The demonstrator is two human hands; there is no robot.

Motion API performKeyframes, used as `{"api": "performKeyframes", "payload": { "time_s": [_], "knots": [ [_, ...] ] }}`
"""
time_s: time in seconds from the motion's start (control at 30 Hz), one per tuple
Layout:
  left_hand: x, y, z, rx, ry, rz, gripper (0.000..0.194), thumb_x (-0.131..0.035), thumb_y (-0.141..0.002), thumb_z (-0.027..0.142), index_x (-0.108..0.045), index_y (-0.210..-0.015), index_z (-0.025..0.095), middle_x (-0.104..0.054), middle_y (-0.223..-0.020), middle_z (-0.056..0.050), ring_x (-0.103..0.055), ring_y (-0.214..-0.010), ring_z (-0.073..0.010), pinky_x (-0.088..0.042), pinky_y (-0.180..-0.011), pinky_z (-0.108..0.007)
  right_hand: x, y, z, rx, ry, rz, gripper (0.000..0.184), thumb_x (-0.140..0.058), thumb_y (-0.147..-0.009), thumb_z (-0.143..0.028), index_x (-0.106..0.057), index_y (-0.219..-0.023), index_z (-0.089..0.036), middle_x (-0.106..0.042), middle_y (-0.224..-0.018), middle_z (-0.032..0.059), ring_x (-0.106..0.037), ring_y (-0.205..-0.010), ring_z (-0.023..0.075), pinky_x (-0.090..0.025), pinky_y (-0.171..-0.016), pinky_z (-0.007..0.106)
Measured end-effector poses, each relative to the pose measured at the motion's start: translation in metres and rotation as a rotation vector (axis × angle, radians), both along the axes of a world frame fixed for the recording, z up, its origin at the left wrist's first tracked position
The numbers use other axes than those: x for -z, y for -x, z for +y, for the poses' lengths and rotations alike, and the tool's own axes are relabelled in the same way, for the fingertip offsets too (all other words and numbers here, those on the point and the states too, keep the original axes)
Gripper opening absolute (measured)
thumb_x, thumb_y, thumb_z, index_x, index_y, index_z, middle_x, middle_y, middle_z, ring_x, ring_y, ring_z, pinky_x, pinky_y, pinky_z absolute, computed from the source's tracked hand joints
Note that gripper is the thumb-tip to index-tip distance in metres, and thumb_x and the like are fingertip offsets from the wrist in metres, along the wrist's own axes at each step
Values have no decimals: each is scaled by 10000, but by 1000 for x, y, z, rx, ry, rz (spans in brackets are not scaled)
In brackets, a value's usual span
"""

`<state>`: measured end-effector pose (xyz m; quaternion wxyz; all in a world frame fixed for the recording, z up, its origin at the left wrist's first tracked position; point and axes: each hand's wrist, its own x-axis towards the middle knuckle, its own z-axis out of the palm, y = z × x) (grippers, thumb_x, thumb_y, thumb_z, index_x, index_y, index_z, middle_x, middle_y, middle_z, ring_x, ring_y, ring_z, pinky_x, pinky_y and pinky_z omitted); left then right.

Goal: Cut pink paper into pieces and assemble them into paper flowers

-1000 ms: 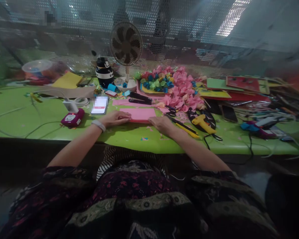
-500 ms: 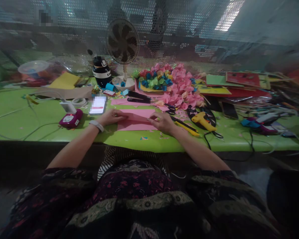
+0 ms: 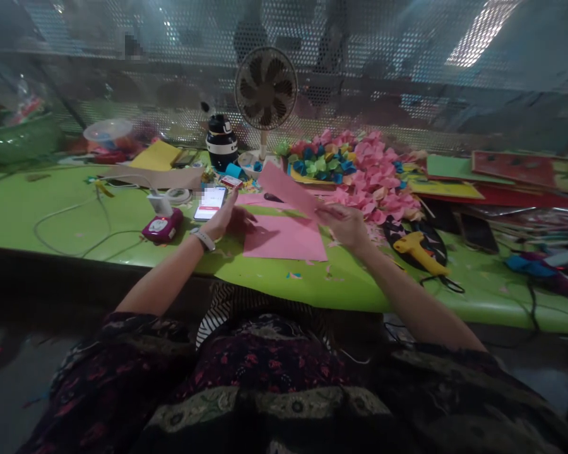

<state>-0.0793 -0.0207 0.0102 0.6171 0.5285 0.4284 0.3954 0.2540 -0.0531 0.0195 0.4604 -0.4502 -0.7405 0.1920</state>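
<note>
In my right hand is a pink sheet of paper, pinched at its lower right corner and raised at a slant. Beneath it, a second pink sheet lies flat near the table's front edge. My left hand is just left of that flat sheet, fingers apart and holding nothing. A lit phone lies right behind my left hand. Behind the raised sheet, a dark tool on the pink paper strips is mostly hidden.
A heap of pink paper pieces lies behind my right hand. A yellow glue gun rests at the right. The purple power adapter and cables are at the left. A fan and black jug stand at the back.
My right hand has lifted one pink sheet off the other and swung it up. My left hand has let go of the paper and opened. The view has shifted left.
</note>
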Motion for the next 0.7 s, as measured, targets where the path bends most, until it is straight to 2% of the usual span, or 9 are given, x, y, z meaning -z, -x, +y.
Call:
{"api": "performKeyframes", "payload": {
  "time_s": [0.07,0.13,0.23,0.3,0.4,0.47,0.57,0.63,0.7],
  "knots": [
    [4,-2,3,170,140,-159,837,-415,-768,925,-737,-870,160,-759,-773,-157,-743,-799,-291,-582,-750,-413,0,2,-2,-113,-187,-157,199,-670,-915,-410,-787,-919,-248,-779,-982,59,-717,-918,226,-594,-811,381],
    [9,-3,5,237,148,-302,784,-469,-788,883,-718,-1026,178,-779,-907,-138,-744,-923,-299,-573,-866,-455,4,3,-4,-199,-343,-379,159,-646,-934,-323,-793,-955,-268,-779,-1129,75,-720,-1025,241,-593,-884,415],
    [12,-4,5,214,53,-328,526,-705,-818,626,-686,-1158,225,-784,-1018,-83,-738,-967,-250,-561,-914,-393,12,5,-6,-275,-500,-539,179,-608,-949,-231,-782,-990,-243,-757,-1216,108,-714,-1080,252,-588,-902,425],
    [11,-5,2,200,18,-283,498,-746,-820,546,-680,-1212,246,-780,-1090,-82,-736,-990,-243,-567,-890,-354,16,5,-5,-308,-572,-548,186,-594,-954,-210,-776,-996,-221,-752,-1220,129,-707,-1104,263,-574,-929,445],
    [7,-7,-4,251,77,-294,628,-615,-850,708,-681,-1243,223,-764,-1158,-137,-729,-1054,-295,-584,-899,-410,17,6,-6,-328,-542,-591,161,-622,-942,-220,-776,-985,-244,-746,-1236,117,-686,-1147,273,-547,-966,475],
    [5,-7,-5,249,121,-292,636,-598,-861,711,-695,-1226,201,-769,-1142,-155,-737,-1044,-310,-594,-894,-430,16,7,-10,-348,-472,-637,150,-643,-932,-229,-776,-981,-277,-737,-1265,93,-669,-1169,269,-537,-971,475],
    [7,-5,-2,168,162,-214,442,-790,-812,444,-731,-1164,184,-788,-1079,-142,-765,-915,-280,-615,-810,-387,14,9,-21,-384,-410,-658,170,-639,-938,-246,-775,-1022,-306,-720,-1307,71,-652,-1187,251,-521,-992,466],
    [9,-4,0,120,181,-188,412,-853,-752,280,-751,-1137,175,-796,-1044,-130,-766,-822,-235,-616,-750,-336,12,11,-27,-397,-385,-612,176,-651,-936,-273,-775,-1053,-317,-709,-1327,66,-636,-1214,246,-484,-1049,486],
    [9,-5,-1,99,176,-209,417,-854,-752,239,-758,-1154,183,-799,-1024,-116,-759,-784,-195,-610,-726,-290,11,13,-29,-367,-357,-484,140,-695,-915,-315,-790,-1018,-323,-698,-1339,65,-617,-1253,256,-437,-1102,516]
  ]
}}
